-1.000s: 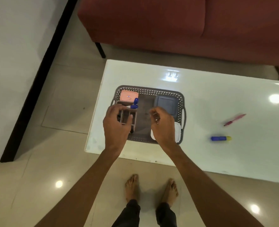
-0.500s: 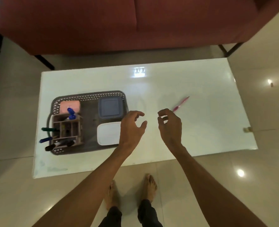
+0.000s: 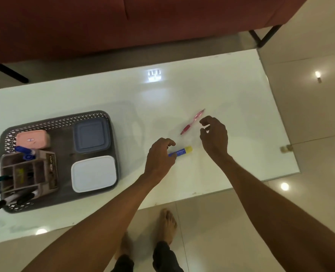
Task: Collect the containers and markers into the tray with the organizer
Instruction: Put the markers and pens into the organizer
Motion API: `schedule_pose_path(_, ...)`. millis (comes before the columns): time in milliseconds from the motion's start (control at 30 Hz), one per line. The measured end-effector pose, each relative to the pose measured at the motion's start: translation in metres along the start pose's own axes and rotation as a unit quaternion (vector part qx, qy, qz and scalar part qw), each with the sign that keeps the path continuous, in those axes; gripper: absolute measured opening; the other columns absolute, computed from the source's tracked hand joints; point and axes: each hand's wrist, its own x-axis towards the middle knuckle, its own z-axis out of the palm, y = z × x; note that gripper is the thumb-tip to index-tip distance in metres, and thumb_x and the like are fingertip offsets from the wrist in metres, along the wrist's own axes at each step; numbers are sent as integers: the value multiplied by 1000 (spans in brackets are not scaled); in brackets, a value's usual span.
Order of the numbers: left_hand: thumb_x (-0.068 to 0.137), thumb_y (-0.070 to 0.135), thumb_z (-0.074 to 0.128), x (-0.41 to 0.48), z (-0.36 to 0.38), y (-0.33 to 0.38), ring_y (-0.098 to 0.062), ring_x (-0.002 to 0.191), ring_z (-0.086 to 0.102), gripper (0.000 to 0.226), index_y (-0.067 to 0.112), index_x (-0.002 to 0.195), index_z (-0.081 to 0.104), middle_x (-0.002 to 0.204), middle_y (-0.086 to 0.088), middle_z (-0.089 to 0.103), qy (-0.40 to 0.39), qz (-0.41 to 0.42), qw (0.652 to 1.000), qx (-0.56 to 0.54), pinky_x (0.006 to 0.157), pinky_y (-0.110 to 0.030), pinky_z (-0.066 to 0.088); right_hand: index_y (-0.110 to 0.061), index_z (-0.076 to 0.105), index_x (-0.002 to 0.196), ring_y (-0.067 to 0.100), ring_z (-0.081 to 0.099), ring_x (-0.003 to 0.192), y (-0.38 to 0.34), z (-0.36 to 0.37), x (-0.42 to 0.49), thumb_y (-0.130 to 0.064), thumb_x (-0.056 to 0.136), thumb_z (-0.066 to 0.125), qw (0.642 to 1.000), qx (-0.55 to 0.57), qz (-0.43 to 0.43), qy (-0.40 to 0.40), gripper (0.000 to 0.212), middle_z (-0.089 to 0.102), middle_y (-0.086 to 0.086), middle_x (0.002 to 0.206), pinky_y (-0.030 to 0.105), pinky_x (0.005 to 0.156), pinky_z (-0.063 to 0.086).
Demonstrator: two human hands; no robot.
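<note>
A grey perforated tray sits at the table's left. Inside it are a pink container, a grey-blue lidded container, a white lidded container and a beige organizer with several markers sticking out. A blue marker with a yellow cap lies on the white table; my left hand hovers over its blue end, fingers curled and apart, touching or nearly touching it. A red pen lies farther back. My right hand is open just right of the pen, holding nothing.
The white glossy table ends at its right edge near a small fitting. A dark red sofa with black legs stands behind the table. My bare feet are on the tiled floor below the table's near edge.
Both hands left the tray and moved right across the table. The view shifted right. My left hand now reaches the blue marker and my right hand has come beside the red pen.
</note>
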Motion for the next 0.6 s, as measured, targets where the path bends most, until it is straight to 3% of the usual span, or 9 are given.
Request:
schedule_pose_path(167,80,27,80,6,26,1,-17,103,57,42,17,117,63,113,1,61,-10,48,998,48,86,-31,53,-23,60,125,25,58,101,8,4,26,2,80,56,995,-80,-59,-20,51,55,3,117,35,69,50)
schedule_pose_path(267,82,21,78,10,34,1,-24,101,60,39,13,118,65,111,-5,63,-19,78,992,98,88,-38,53,-20,61,131,25,50,110,10,10,39,5,80,60,980,-153,-113,-59,56,49,8,124,29,64,40)
schedule_pose_path(433,85,10,70,10,30,-4,-24,95,58,25,12,110,67,104,-5,63,-14,69,993,93,82,-41,52,-11,66,92,26,50,90,15,15,45,8,74,65,962,-205,-162,-76,27,49,8,104,31,55,42)
schedule_pose_path(600,86,11,69,-9,-2,-15,-16,86,58,19,17,103,64,97,4,62,31,32,999,0,81,-39,53,-15,58,90,21,47,85,3,10,23,4,82,61,960,-200,-182,-72,20,50,-1,95,32,52,41)
